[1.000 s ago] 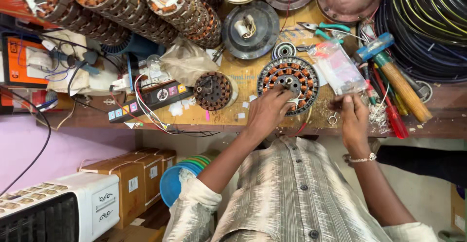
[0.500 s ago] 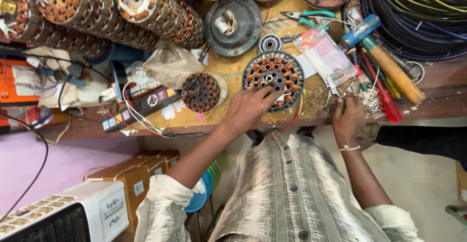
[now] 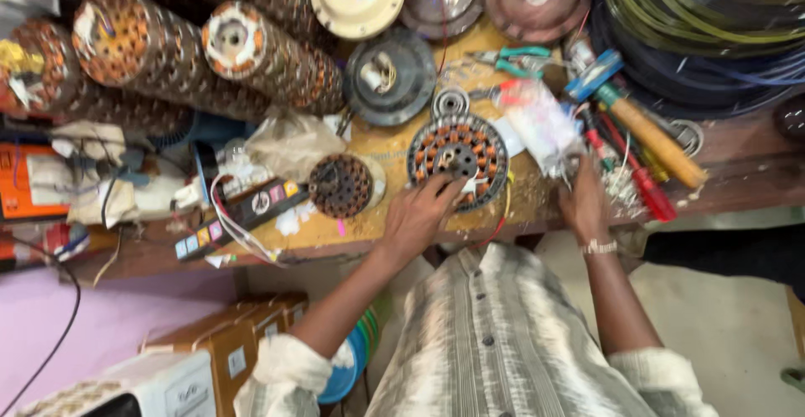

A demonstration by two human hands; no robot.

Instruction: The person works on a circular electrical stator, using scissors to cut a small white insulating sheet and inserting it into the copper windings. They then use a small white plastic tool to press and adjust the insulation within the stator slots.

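A round motor stator (image 3: 457, 155) with copper windings lies flat on the wooden bench (image 3: 386, 145). My left hand (image 3: 422, 214) grips its near rim, fingers over the edge and reaching toward the centre hole. My right hand (image 3: 584, 203), with a bracelet at the wrist, is at the bench's front edge to the right. Its fingertips touch the lower corner of a clear plastic bag (image 3: 541, 122), beside red-handled screwdrivers (image 3: 641, 178). Blur hides whether that hand holds anything.
A smaller dark stator (image 3: 340, 186) lies left of the first. Stacked stators (image 3: 268, 52) and motor covers (image 3: 390, 77) fill the back. A wooden-handled tool (image 3: 650, 136), pliers (image 3: 511, 58) and cable coils (image 3: 696, 31) are at right. Cartons (image 3: 226, 341) stand below the bench.
My left hand has drawn back from the stator's centre to its near rim. My right hand has moved up from the bench edge to the plastic bag. The view has shifted.
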